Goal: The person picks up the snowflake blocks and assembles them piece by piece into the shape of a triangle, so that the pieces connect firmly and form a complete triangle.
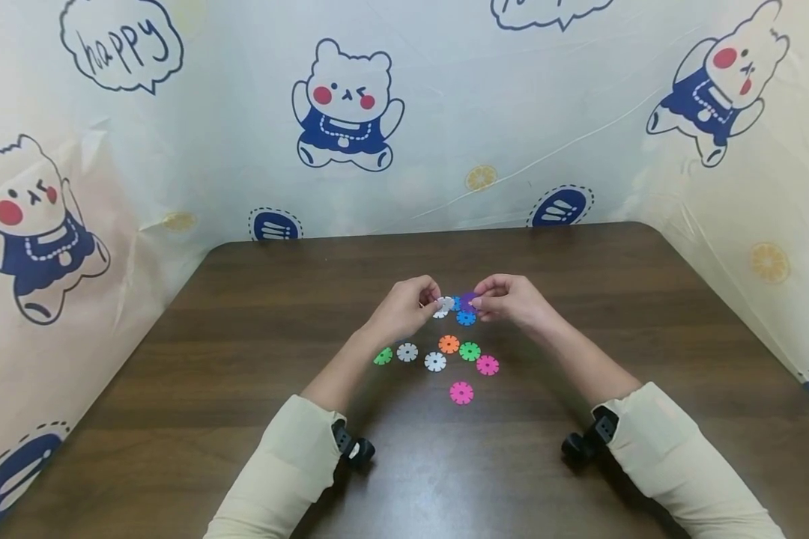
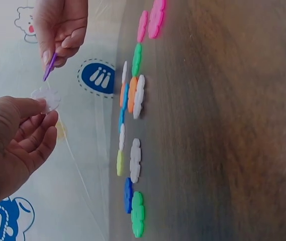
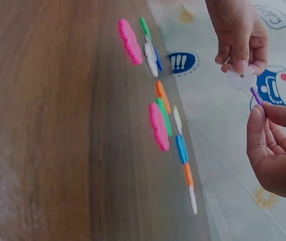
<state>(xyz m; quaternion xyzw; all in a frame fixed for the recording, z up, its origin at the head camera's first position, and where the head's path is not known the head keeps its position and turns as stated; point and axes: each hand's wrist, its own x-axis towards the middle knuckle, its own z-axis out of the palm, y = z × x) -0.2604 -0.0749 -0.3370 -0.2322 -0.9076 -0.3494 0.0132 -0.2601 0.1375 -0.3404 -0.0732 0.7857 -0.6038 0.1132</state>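
Observation:
My left hand [image 1: 403, 305] pinches a white notched plastic disc [image 2: 48, 95] between thumb and fingers. Facing it, my right hand [image 1: 514, 301] holds a purple notched disc [image 3: 256, 95] by its edge. Both wrist views show the two discs raised above the table, the purple one edge-on to the white one, their rims very close. Just beneath the hands in the head view is a blue disc [image 1: 467, 318]. Nearer me lie an orange disc [image 1: 449, 344], a green disc [image 1: 470, 351] and a white disc [image 1: 434, 361].
Two pink discs [image 1: 461, 393] lie at the near right of the group. Toward the left are another green disc [image 1: 383, 355] and a white one. The brown wooden table [image 1: 243, 419] meets a printed bear sheet [image 1: 445, 135] at its back and sides.

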